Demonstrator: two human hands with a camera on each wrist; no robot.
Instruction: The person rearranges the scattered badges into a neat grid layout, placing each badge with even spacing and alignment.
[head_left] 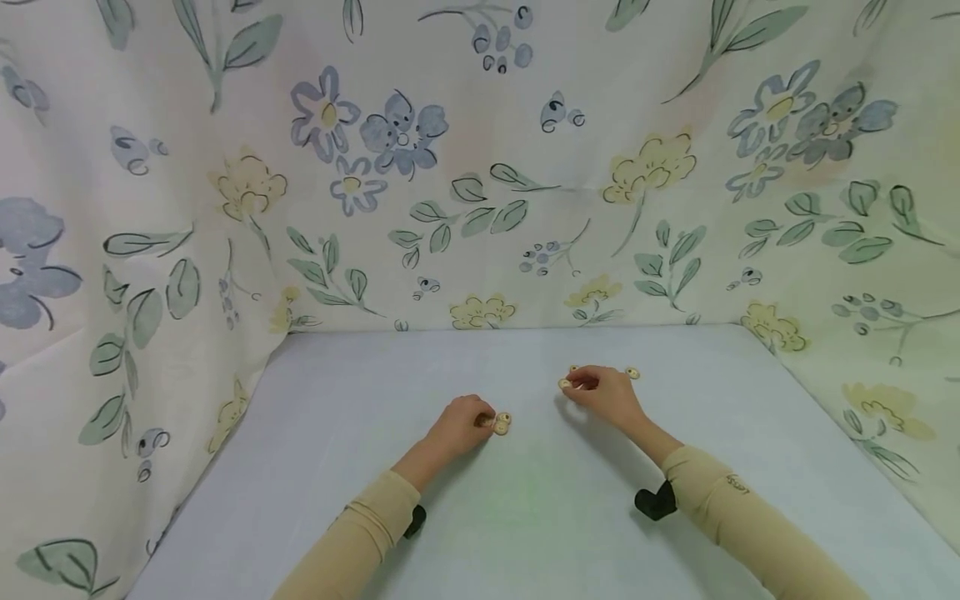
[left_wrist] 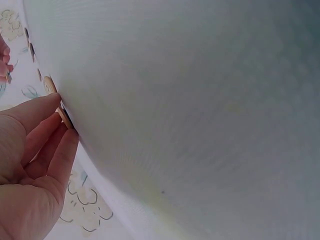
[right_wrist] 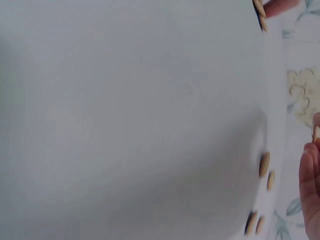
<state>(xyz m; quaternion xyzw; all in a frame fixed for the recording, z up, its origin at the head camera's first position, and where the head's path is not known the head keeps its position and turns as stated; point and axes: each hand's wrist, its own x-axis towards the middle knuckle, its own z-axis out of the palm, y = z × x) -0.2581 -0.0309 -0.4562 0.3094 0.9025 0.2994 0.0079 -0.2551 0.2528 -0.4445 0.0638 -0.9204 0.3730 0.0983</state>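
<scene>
My left hand (head_left: pixel 463 421) is low at the middle of the white table, its thumb and fingertips pinching a small flat wooden piece (left_wrist: pixel 65 117) by the edges. Right beside those fingertips lies rounded pale wood with a dark spot (head_left: pixel 502 423). Farther back and to the right, my right hand (head_left: pixel 603 392) pinches another small wooden piece (head_left: pixel 565 384), held above the tabletop in the right wrist view. Behind this hand lie more small wooden pieces, one (head_left: pixel 632 373) to its right and one (head_left: pixel 573 367) partly hidden by the fingers.
The white tabletop (head_left: pixel 352 375) ends at a floral cloth (head_left: pixel 480 217) that hangs behind and along both sides. Dark wrist devices (head_left: pixel 656 502) show under both sleeves. In the right wrist view, several wooden discs (right_wrist: pixel 264 164) lie near the table's edge.
</scene>
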